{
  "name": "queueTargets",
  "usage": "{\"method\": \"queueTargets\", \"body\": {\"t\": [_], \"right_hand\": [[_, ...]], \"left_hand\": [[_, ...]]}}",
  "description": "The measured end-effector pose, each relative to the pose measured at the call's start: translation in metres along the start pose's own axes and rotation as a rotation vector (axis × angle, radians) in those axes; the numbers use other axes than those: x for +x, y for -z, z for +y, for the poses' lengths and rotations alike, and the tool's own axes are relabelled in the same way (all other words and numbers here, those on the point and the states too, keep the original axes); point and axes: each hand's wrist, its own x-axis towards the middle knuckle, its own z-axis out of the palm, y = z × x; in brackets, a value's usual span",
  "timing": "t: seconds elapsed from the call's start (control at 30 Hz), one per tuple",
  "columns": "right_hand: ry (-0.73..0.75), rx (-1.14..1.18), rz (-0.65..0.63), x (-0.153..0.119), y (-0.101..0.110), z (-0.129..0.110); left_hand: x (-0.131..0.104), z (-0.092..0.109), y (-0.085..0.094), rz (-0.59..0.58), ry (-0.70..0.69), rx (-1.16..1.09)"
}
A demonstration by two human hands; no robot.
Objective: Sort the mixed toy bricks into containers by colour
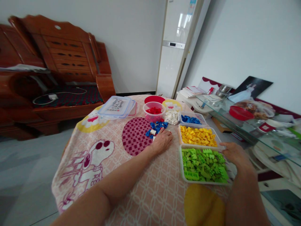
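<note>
My left hand (162,140) rests by the loose blue bricks (159,125), some of them at its fingertips; whether it grips one is hidden. My right hand (235,152) touches the right rim of the boxes with a stretched finger. Beside it are a clear box of yellow bricks (198,136) and, nearer, one of green bricks (203,164). Blue bricks (190,119) fill a smaller box behind. A pile of white bricks (172,117) lies left of that box. Red bricks (154,110) sit in a round clear tub. White pieces (153,132) lie among the loose blue ones.
Stacked clear lids (116,106) lie on the cloth-covered table (145,188) at the back left. A red lid (154,99) is behind the tub. On the right, a glass shelf (258,135) holds a red bowl (241,113) and bags. A wooden chair (68,53) stands back left.
</note>
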Motion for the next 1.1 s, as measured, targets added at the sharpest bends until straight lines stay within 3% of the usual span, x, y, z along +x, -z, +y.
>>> {"method": "queueTargets", "body": {"t": [0.07, 0.2, 0.33, 0.47, 0.53, 0.67, 0.9, 1.1], "right_hand": [[-0.033, -0.051, -0.042, -0.003, 0.009, -0.006], [-0.019, -0.033, 0.159, -0.022, 0.025, -0.041], [0.269, 0.313, 0.284, -0.065, 0.019, -0.112], [0.539, 0.687, 0.203, -0.105, 0.001, -0.191], [0.559, 0.786, 0.206, -0.108, -0.007, -0.222], [0.405, 0.884, 0.274, -0.075, -0.019, -0.264], [-0.149, 0.921, 0.268, -0.008, -0.03, -0.303], [-0.137, 0.808, 0.167, 0.014, -0.043, -0.303]], "left_hand": [[-0.002, -0.01, 0.001, 0.018, 0.032, -0.005], [-0.007, -0.026, 0.006, 0.032, 0.091, -0.023], [-0.009, -0.038, 0.014, 0.089, 0.173, -0.097], [-0.011, -0.055, 0.022, 0.196, 0.19, -0.235], [-0.012, -0.066, 0.027, 0.281, 0.207, -0.31], [-0.018, -0.089, 0.037, 0.419, 0.351, -0.378], [-0.034, -0.121, 0.034, 0.407, 0.589, -0.381], [-0.036, -0.124, 0.025, 0.371, 0.614, -0.407]]}}
